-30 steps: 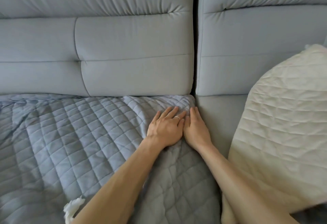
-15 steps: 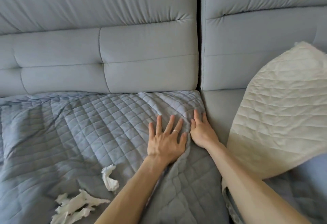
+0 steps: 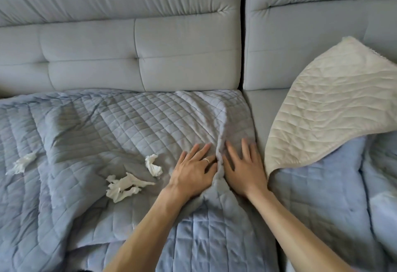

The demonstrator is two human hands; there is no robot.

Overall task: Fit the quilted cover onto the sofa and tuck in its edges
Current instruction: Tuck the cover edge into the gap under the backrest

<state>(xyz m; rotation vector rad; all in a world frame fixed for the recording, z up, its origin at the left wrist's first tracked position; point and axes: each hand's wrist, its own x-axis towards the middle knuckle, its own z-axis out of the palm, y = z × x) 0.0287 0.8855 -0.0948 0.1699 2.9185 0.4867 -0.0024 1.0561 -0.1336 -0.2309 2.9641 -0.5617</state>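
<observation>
Quilted cover (image 3: 96,134) is lying over the left seat of the sofa (image 3: 137,52). Its far edge is meeting the backrest at 12 o'clock. Its right edge is stopping just short of the bare seat strip (image 3: 256,110) at 2 o'clock.

Handling, as a judgement: soft, light, padded fabric, limp and not fragile. It is bunching easily and looks grippy enough on the upholstery to wrinkle rather than slide. Best hold is probably a pinch on the hemmed edge or corner by the backrest crease to pull it taut. Straight fingers would then be pushing the edge down into the gap, with palms only for smoothing.

Left hand (image 3: 193,173), at 6 o'clock, is lying palm down on the cover, grasping nothing. Its fingers are straight and slightly spread toward 1 o'clock, with a ring (image 3: 206,160) showing. Right hand (image 3: 245,168), at 5 o'clock, is pressing flat too, fingers pointing to 12 o'clock, grasping nothing, near the cover's right edge. A raised fold (image 3: 222,130) is running between the hands toward 12 o'clock, and both hands are touching its sides. Forearms are coming in from 6 and 5 o'clock, wrists low.

Cream quilted flap (image 3: 322,117) at 3 o'clock is lying turned over with blue quilting under it; cannot tell if it is the same piece. Crumpled tissues (image 3: 124,187) are sitting on the cover at 7 o'clock, near the left hand.
</observation>
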